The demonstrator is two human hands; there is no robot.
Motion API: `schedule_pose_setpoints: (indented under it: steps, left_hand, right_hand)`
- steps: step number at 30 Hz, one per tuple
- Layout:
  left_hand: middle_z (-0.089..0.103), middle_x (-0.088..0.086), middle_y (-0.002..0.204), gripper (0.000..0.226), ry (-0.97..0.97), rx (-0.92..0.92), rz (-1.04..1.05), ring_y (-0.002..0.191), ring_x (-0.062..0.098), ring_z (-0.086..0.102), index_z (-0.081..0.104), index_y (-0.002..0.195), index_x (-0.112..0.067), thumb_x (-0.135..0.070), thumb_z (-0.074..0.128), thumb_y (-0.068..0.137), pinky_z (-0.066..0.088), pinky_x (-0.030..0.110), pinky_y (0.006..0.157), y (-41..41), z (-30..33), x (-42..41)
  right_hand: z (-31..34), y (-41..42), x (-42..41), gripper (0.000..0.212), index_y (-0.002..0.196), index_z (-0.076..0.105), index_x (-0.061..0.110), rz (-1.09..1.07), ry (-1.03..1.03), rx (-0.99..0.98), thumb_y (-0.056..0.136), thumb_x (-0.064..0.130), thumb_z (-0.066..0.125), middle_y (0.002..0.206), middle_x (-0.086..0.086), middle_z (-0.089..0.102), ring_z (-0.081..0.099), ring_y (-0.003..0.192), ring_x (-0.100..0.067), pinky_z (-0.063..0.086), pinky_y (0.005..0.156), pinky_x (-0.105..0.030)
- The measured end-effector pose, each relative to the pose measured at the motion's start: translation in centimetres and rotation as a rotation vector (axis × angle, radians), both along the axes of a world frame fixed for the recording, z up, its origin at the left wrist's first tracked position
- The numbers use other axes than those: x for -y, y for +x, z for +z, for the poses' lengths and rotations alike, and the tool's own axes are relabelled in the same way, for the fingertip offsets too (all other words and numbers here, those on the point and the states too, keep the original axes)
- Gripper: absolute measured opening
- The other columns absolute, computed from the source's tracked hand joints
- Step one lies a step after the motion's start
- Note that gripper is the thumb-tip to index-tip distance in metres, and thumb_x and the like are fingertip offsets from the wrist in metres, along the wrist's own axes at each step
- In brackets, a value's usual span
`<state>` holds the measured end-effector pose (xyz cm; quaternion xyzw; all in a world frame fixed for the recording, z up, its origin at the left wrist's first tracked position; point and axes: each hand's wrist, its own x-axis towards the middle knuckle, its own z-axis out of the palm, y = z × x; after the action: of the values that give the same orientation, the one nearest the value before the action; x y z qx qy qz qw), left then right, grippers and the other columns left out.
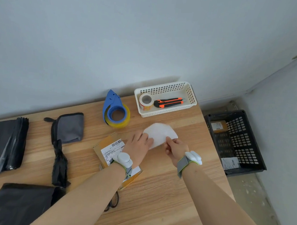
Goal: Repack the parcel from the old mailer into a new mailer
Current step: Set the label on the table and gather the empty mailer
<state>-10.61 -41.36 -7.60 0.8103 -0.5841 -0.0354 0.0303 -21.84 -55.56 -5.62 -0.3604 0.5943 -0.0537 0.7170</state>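
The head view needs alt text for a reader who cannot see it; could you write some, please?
Both hands, left hand and right hand, hold a white sheet above a wooden table. A labelled box lies under the left wrist, with a tape dispenser and white basket behind.

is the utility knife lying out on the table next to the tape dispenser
No, the orange and black utility knife lies inside the white basket, beside a tape roll.
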Motion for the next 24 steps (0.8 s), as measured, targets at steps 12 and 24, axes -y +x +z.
schedule_pose_setpoints:
  steps: [12, 24]
  left_hand:
    - [0.056, 0.002, 0.106, 0.030, 0.129, -0.135, 0.084, 0.097, 0.025, 0.055, 0.061, 0.104, -0.021, -0.041, 0.055, 0.081, 0.050, 0.037, 0.077, -0.8, -1.3, -0.5]
    - [0.061, 0.001, 0.093, 0.030, -0.051, -0.140, 0.275, 0.087, 0.025, 0.057, 0.064, 0.090, -0.018, -0.034, 0.039, 0.089, 0.047, 0.032, 0.059, 2.2, 2.3, -7.4]
  right_hand:
    - [-1.1, -0.6, -1.6, 0.014, 0.086, 0.058, 0.002, -0.073, 0.137, -0.134, 0.095, 0.012, 0.059, 0.062, -0.014, 0.060, 0.054, 0.053, -0.017, 0.046, 0.038, -0.018]
    - [3.4, 3.5, -7.7, 0.036, 0.073, 0.055, 0.007, 0.272, -0.102, -0.155, 0.099, 0.030, 0.046, 0.058, -0.008, 0.056, 0.041, 0.040, -0.017, 0.033, 0.037, -0.019]
